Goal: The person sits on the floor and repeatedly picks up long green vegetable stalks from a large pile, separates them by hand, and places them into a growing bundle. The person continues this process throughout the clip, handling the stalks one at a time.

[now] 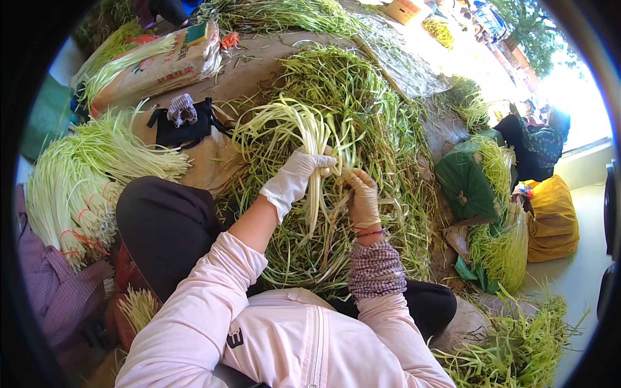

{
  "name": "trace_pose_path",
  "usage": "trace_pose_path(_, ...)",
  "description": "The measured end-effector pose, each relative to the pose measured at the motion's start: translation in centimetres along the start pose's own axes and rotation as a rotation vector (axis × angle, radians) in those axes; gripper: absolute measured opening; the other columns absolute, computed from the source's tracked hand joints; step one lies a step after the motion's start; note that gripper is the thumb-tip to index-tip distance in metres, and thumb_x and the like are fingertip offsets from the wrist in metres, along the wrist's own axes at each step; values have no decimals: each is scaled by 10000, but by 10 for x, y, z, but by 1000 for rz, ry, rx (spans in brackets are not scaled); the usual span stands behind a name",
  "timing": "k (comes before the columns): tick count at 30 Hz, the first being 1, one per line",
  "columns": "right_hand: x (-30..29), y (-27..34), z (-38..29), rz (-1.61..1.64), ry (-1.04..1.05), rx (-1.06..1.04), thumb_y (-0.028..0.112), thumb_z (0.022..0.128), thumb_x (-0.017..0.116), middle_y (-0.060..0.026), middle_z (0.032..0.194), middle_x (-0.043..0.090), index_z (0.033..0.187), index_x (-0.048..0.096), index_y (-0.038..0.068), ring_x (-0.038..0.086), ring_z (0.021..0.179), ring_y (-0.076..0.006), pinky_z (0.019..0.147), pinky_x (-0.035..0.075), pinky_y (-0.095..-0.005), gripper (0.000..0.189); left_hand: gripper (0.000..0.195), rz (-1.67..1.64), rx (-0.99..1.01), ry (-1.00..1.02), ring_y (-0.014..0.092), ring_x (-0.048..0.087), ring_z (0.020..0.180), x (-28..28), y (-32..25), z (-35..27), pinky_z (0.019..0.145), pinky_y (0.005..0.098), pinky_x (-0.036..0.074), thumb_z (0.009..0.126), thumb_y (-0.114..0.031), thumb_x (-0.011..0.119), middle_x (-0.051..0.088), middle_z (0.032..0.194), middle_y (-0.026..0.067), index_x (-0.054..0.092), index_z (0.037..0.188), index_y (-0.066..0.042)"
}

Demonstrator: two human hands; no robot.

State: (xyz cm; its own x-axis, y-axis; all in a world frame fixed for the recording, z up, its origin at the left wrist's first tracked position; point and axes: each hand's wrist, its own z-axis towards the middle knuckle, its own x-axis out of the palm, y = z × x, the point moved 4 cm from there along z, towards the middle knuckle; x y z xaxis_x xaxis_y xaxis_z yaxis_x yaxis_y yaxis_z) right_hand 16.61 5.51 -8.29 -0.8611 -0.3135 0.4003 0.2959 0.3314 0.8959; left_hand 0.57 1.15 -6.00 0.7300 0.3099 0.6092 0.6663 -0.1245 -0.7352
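My left hand (303, 172), in a thin white glove, grips a small bunch of pale blanched garlic-type shoots (315, 128). Their leafy ends droop to the far left, and the white stem ends hang below my fist. Close beside it on the right, my right hand (363, 194) wears a yellowish glove. Its fingertips pinch a pale green shoot (342, 154); where that shoot's lower end lies is unclear. Both hands hover over a large heap of loose green leaves and stalks (339, 82), which spreads between my knees and beyond.
Tied bundles of shoots (77, 194) lie at left, near a black cloth bag (187, 123) with a checked scrunchie (182, 110). Behind is a printed woven sack (170, 68). At right stand a green sack (468, 177), a yellow sack (552, 218) and more shoots (504, 252). Another person's leg (167, 9) shows top left.
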Motion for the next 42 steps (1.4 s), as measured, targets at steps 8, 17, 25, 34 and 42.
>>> trace_pose_path(8, -138, 27, -4, -978, -681, 157, 158, 844, 629, -59, 612, 625, 845, 695, -26, 591, 550, -148, 498, 457, -275, 196, 162, -329, 147, -106, 114, 567, 578, -27, -31, 8, 518, 218, 484, 804, 15, 634, 608, 775, 78, 567, 952, 11)
trace_pose_path(17, 33, 39, 7, -968, 239, -232, 176, 823, 707, -65, 910, 682, 1036, 691, 77, 606, 731, -110, 622, 509, -230, 236, 121, 8, 107, 3, 113, 570, 604, 9, -9, 3, 495, 197, 436, 831, -20, 629, 632, 779, 72, 599, 945, 8)
trace_pose_path(25, -54, 89, -9, 55, -262, -303, 174, 881, 644, -36, 912, 686, 896, 674, 88, 627, 781, -125, 633, 515, -262, 93, 194, -19, 159, -282, 107, 545, 535, -63, -23, 18, 453, 222, 452, 780, 69, 637, 613, 762, 82, 589, 952, -8)
trace_pose_path(34, 63, 72, 23, -858, 107, -370, 171, 855, 671, -29, 912, 641, 906, 686, 68, 575, 772, -100, 688, 502, -256, 116, 311, 114, 81, 68, 125, 607, 728, 18, -14, -9, 642, 251, 503, 758, -57, 717, 640, 854, 30, 625, 1054, -29)
trace_pose_path(42, 62, 49, -8, -797, 580, 173, 222, 918, 590, -15, 812, 635, 1378, 420, 92, 495, 566, -51, 478, 387, -174, 508, 223, -25, 159, -45, 111, 552, 612, -36, -37, 9, 492, 222, 449, 911, -150, 587, 635, 830, 79, 556, 1086, -13)
